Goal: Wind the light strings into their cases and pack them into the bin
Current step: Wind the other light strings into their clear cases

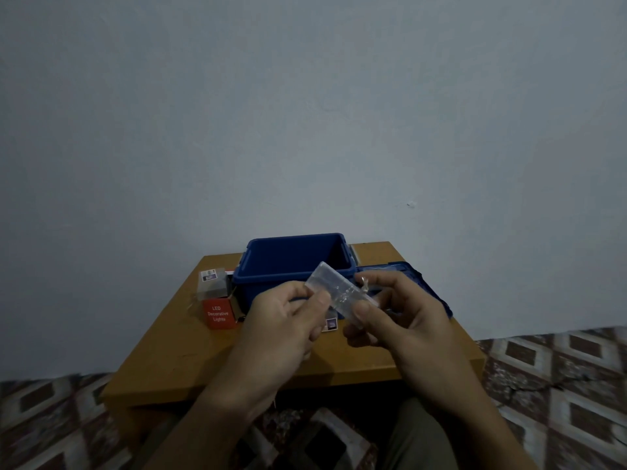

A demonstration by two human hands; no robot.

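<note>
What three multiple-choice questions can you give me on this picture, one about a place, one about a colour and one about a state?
1. Where is the clear case?
A. Inside the bin
B. Held in front of the bin, between the left hand and the right hand
C. On the floor

2. What colour is the box labelled LED Decorative Lights?
A. Red
B. Green
C. White

3. What state is the bin in?
A. Shut with its lid
B. Tipped on its side
C. Open, the lid lying on the table to its right

Answers: B, both thumbs pinch the case above the table; A, the printed face is red; C, the bin's inside shows and the lid lies flat beside it.
</note>
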